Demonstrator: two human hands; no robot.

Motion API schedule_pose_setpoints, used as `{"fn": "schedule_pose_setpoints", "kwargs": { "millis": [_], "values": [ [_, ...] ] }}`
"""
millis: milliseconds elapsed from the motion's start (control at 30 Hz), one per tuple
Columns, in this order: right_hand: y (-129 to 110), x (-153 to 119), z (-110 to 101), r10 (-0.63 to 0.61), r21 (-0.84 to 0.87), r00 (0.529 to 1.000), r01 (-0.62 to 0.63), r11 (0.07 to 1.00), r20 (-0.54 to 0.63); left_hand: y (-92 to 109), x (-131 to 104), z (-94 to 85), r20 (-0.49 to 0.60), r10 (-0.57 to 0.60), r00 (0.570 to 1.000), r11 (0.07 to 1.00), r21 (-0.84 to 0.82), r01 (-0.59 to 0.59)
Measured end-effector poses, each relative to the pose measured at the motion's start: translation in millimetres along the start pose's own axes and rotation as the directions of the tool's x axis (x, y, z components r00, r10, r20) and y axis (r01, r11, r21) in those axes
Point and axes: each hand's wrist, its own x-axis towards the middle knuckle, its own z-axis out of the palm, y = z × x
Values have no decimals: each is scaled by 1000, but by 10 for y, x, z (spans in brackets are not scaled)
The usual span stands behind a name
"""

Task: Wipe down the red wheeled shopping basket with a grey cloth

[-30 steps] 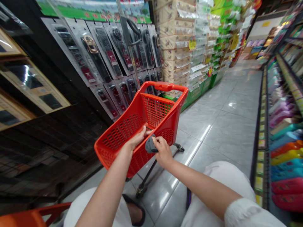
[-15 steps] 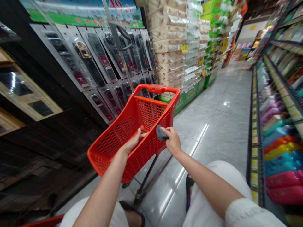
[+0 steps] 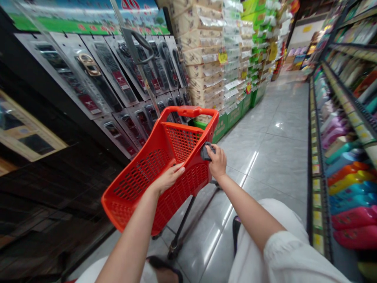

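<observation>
A red plastic shopping cart with a grid basket stands on the floor in front of me. My left hand rests over the cart's near side rim, its fingers close together and lying along the edge. Bunched in my right hand is a dark grey cloth, pressed against the outer side of the cart near its handle end. The cart's basket shows nothing inside.
Packaged belts hang on a dark rack at the left. Stacked cartons stand beyond the cart. Shelves with colourful bottles line the right side of the tiled aisle.
My right hand has moved up along the cart's side toward the handle with the cloth. My left hand has shifted from inside the rim to on top of it.
</observation>
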Motion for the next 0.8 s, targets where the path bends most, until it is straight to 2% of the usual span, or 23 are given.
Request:
{"fn": "schedule_pose_setpoints", "kwargs": {
  "millis": [167, 333, 433, 600, 700, 733, 800],
  "values": [
    [109, -162, 108, 4, -99, 998, 2, 995, 63, -36, 3, -28, -28, 11, 1000, 1000, -22, -11],
    [27, 107, 7, -29, -49, 999, 29, 998, 14, -36, -28, -33, -52, 12, 999, 1000, -15, -13],
    [9, 169, -27, -41, -62, 998, 44, 997, 46, -39, -51, -37, -50, 12, 999, 1000, 4, -12],
    [99, -227, 94, 27, -87, 974, -8, 996, 223, -41, -38, -59, -61, 20, 998, 999, 48, -17],
    [124, -399, 154, 71, -7, 952, -73, 997, 297, -53, -28, -79, -57, 40, 998, 997, 67, -36],
    [115, -400, 156, 90, 48, 957, -107, 993, 275, -57, -30, -84, -65, 47, 997, 996, 80, -41],
    [71, -325, 136, 133, 181, 980, -159, 971, 149, -62, -42, -88, -91, 49, 995, 993, 113, -39]
  ]
}}
